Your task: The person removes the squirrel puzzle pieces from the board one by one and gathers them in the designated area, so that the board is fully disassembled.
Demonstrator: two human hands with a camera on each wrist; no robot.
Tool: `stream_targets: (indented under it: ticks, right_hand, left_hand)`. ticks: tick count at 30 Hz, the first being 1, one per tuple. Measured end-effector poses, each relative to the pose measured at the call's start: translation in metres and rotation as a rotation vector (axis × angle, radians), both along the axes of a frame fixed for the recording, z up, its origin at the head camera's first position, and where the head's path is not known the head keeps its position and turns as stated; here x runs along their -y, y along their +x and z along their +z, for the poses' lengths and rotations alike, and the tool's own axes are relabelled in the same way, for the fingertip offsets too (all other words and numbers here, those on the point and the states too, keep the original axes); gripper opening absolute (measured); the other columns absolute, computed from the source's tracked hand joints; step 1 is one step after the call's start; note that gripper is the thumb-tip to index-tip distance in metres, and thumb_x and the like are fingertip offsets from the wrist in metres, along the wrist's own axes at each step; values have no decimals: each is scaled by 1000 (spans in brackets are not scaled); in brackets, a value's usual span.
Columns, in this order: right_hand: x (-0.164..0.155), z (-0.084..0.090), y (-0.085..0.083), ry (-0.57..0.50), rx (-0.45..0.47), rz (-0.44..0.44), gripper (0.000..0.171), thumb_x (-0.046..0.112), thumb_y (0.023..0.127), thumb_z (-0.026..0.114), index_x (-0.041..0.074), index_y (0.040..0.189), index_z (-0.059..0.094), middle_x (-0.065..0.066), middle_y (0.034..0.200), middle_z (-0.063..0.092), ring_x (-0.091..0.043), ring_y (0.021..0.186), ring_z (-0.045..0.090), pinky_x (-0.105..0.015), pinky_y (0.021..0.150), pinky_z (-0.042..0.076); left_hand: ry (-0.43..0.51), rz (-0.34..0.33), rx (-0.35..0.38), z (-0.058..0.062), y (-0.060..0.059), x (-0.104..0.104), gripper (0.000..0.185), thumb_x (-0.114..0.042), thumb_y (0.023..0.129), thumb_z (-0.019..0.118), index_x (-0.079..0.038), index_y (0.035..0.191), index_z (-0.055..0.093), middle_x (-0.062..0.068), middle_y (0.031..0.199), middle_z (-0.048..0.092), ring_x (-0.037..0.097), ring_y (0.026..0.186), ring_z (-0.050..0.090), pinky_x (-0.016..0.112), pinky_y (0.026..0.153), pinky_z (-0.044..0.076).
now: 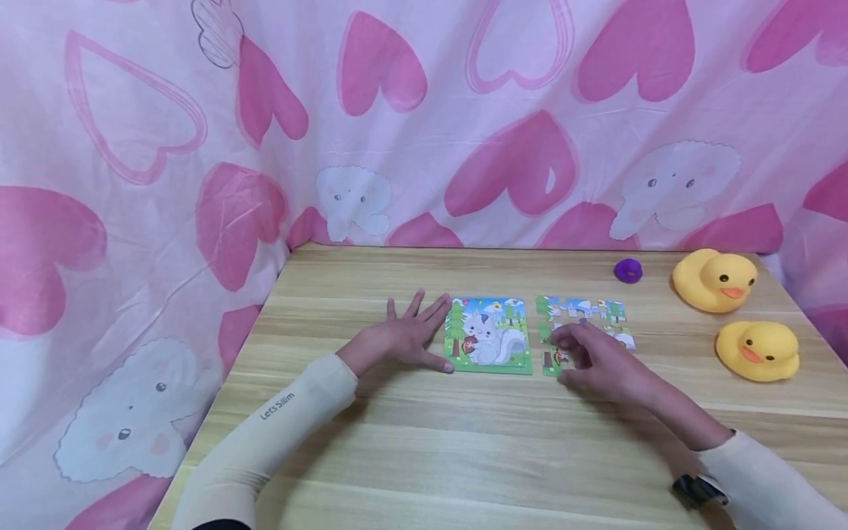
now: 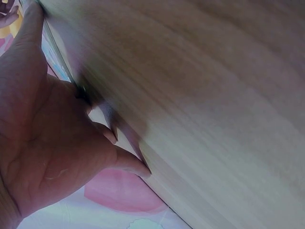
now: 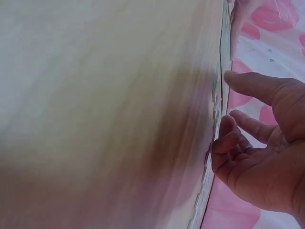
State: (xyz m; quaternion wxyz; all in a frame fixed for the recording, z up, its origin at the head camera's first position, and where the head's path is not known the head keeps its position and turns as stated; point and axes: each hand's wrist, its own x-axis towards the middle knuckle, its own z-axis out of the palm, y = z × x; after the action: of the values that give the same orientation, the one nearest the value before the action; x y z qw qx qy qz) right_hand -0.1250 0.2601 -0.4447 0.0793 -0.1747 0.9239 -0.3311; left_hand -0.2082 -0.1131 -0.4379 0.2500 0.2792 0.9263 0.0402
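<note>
In the head view a squirrel picture board [image 1: 492, 336] lies flat on the wooden table. My left hand [image 1: 408, 337] rests at its left edge, fingers spread and straight, with fingertips and thumb at the border. Just right of the board are several jigsaw pieces [image 1: 617, 311], laid close together with gaps between some of them. Over their lower part hovers my right hand [image 1: 612, 366], fingers bent and thumb apart; it covers some of the pieces. The right wrist view shows the right hand [image 3: 267, 152] with a gap between thumb and fingers and no piece visible there.
Two yellow rubber ducks [image 1: 715, 283] sit at the table's right side, one behind the other. A small purple toy [image 1: 628, 271] lies near the back edge. Pink curtains with hearts [image 1: 384, 62] hang behind and beside the wooden table [image 1: 424, 456].
</note>
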Motion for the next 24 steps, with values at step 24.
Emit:
stream_targets:
  ticks: [24]
  right_hand:
    - [87, 11, -8, 31, 38, 119, 54, 30, 98, 77, 16, 147, 59, -2, 127, 69, -16, 100, 62, -34, 86, 54]
  left_hand:
    - [16, -6, 5, 2, 1, 0, 128, -87, 83, 62, -28, 170, -12, -10, 179, -19, 39, 164, -22, 85, 118, -9]
